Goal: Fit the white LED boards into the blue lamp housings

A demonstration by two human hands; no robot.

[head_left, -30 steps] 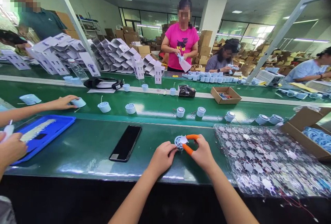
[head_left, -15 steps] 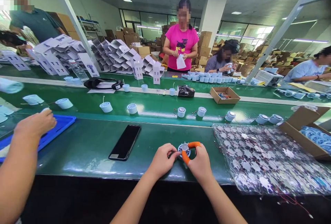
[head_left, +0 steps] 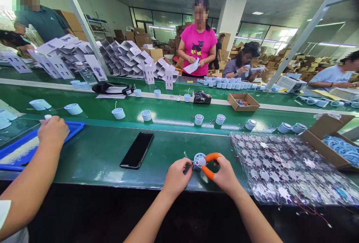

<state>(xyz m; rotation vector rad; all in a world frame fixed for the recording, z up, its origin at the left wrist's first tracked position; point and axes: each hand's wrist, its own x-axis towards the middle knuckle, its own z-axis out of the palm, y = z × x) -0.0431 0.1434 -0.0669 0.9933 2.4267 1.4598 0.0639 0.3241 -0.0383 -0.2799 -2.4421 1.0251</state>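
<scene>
A small round light-blue plastic housing [head_left: 199, 158] with a grey disc in its top stands on the green bench, close to the front edge. My right hand [head_left: 226, 170], orange covers on its thumb and index finger, is closed around the housing's right side. On the other side, my left hand [head_left: 178, 175] pinches thin dark wires [head_left: 192, 165] at the housing's edge. A pale wire end sticks up just behind the left fingertips. The housing's lower right side is hidden by the orange-covered fingers.
Left of my hands lies a black phone [head_left: 137, 150]. A co-worker's hand [head_left: 53, 132] is over a blue tray [head_left: 75, 126]. To the right are a plastic-covered sheet of wired metal discs [head_left: 269, 164] and a cardboard box [head_left: 327, 132]. Several blue housings [head_left: 146, 115] line the belt behind.
The housing has turned and tilted in my fingers, and its wires now show at my left fingertips. My right hand has shifted slightly right. The co-worker's hand at left has moved right.
</scene>
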